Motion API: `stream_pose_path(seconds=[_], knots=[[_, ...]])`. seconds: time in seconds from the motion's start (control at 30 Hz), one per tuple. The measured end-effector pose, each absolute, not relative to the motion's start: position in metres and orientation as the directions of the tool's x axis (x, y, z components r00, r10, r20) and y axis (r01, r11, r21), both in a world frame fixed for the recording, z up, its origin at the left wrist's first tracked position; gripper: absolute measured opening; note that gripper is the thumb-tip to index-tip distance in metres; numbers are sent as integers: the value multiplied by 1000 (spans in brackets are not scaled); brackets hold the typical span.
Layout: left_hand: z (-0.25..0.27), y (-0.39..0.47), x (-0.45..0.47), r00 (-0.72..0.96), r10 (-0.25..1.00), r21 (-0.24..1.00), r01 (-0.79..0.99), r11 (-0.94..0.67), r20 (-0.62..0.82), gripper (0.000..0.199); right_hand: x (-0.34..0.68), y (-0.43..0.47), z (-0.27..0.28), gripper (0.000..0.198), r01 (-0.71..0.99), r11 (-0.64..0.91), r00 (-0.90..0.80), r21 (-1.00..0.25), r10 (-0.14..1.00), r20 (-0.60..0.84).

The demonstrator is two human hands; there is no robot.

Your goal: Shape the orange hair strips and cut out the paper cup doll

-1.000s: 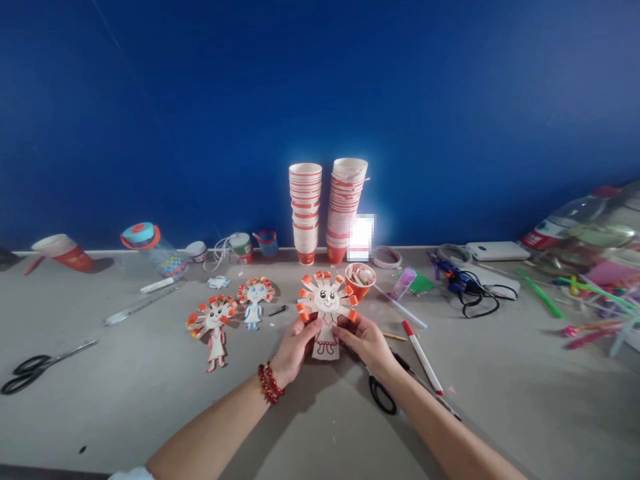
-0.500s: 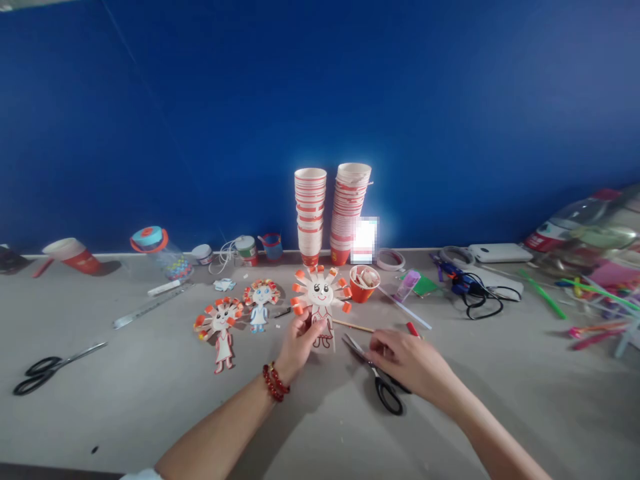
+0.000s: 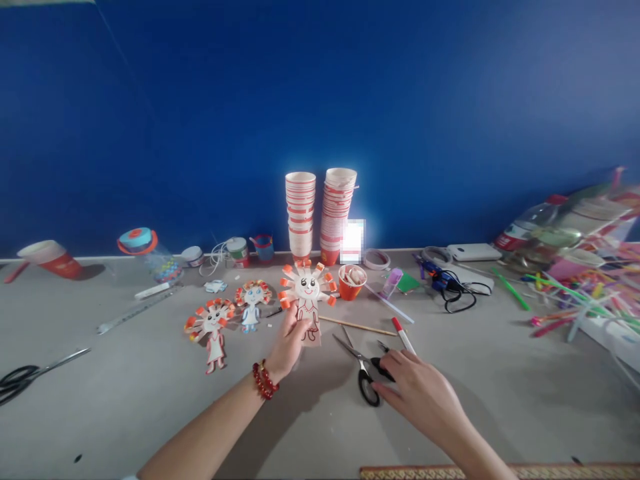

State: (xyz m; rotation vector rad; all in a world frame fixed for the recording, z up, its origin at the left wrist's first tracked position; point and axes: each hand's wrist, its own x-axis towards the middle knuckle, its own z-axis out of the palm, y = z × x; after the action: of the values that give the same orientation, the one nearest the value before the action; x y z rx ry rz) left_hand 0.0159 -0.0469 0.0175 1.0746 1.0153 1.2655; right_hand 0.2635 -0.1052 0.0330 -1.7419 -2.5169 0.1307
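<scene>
The left hand (image 3: 289, 343) pinches a white paper doll with orange-tipped fringes (image 3: 309, 293), at its one o'clock, by the body, probably to spare the fringes. The right hand (image 3: 417, 387) covers part of the black-handled metal scissors (image 3: 361, 357) at its ten o'clock; whether it grips, I cannot tell.

Blue-lidded jar (image 3: 151, 255) sits left; red-capped bottle (image 3: 524, 227), right.

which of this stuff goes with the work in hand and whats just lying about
Seemingly in use:
- paper doll, held in the left hand
- black-handled scissors, at the right hand

Probably just lying about:
- tilted paper cup
- blue-lidded bottle
- green sheet
- white flat case
</scene>
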Motion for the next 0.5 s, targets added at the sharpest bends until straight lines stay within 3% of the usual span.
stream_pose_path(seconds=[0.17,0.3,0.4,0.5], knots=[[33,-50,15,27,999,981,-192,-35,41,47,246,-103,39,15,946,316,-320,-72,946,-55],[39,-55,10,40,999,987,-160,-24,31,45,243,-99,37,10,977,187,-196,-100,976,-95],[36,-57,6,10,1000,992,-128,-2,4,45,250,-93,30,9,933,120,-156,-339,984,-83],[33,-57,5,-18,1000,986,-167,-18,16,47,251,-84,21,15,642,62,-272,-764,950,-151]])
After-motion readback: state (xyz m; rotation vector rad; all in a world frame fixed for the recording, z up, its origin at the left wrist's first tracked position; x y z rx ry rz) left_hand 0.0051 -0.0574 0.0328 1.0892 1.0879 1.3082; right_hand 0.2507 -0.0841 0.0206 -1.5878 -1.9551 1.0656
